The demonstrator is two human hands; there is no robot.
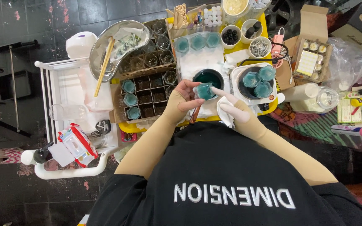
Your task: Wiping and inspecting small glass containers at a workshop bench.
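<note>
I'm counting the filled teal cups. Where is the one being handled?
In the head view, the small teal cup sits mid-table, pinched between the left hand and right hand, just below the dark bowl of teal liquid.

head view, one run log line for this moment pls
left hand: holds teal-filled glass cup | right hand: white tissue, finger on cup | below: bowl of teal liquid

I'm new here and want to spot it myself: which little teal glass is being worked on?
Start at the yellow tray and find the dark round bowl at its middle. Just below it, the left hand holds a small glass of teal wax. It alone is lifted in fingers; the other teal glasses sit in the box or on the plate.
</note>
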